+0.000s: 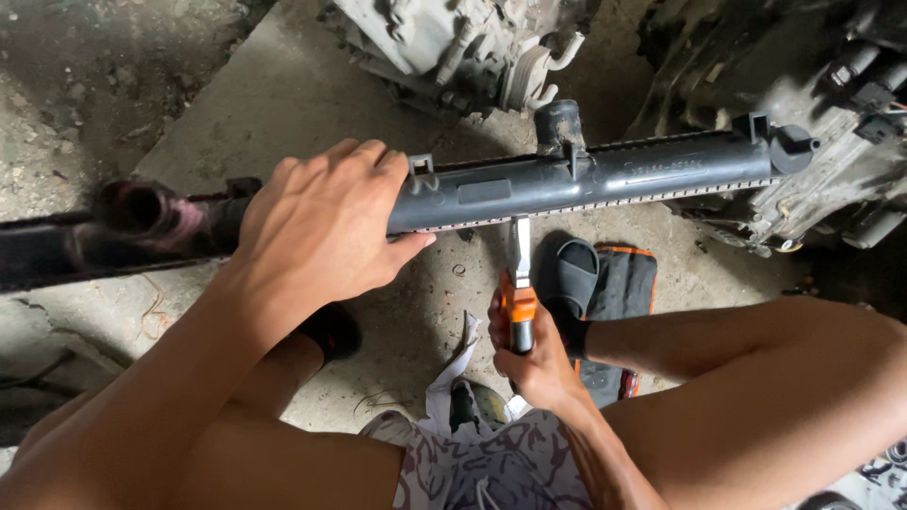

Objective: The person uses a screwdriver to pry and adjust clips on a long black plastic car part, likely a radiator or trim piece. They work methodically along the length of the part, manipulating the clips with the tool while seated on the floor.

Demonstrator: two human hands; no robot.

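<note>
A long black plastic radiator tank (605, 175) stands on edge across the middle of the view, with a round neck on top and a cap at its right end. My left hand (321, 222) grips its left part from above, thumb on the near face. My right hand (534, 354) holds a tool with an orange and black handle (519, 307); its flat metal blade (519, 247) points up and meets the tank's crimped lower edge.
My bare knees flank the work on a concrete floor (283, 94). A black sandal (574, 276) rests on a black and orange bag (628, 283). Engine parts (472, 42) lie behind, and more machinery (831, 142) lies at the right. A dark hose end (142, 212) lies at the left.
</note>
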